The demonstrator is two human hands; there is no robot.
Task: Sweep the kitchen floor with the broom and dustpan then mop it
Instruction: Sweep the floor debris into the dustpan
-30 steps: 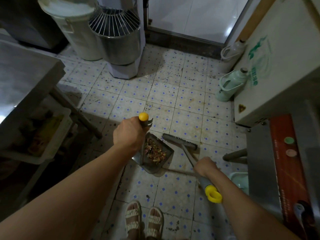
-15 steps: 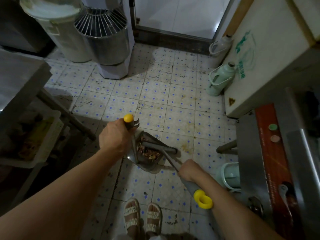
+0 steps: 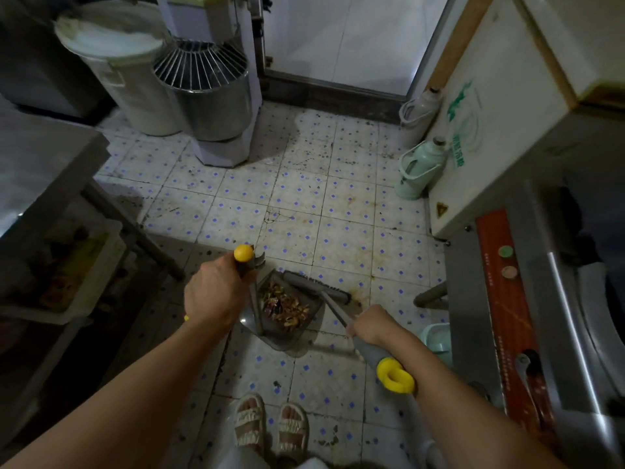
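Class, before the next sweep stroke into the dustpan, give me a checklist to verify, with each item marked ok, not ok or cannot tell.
1. Left hand grips the dustpan handle: ok.
2. Right hand grips the broom handle: ok.
3. Broom head sits at the open edge of the dustpan: ok.
4. Debris already collected lies inside the pan: ok.
5. Pan lip flat on the tiled floor: cannot tell.
6. Floor clean enough to mop: not ok, dark specks remain near the feet and toward the doorway.
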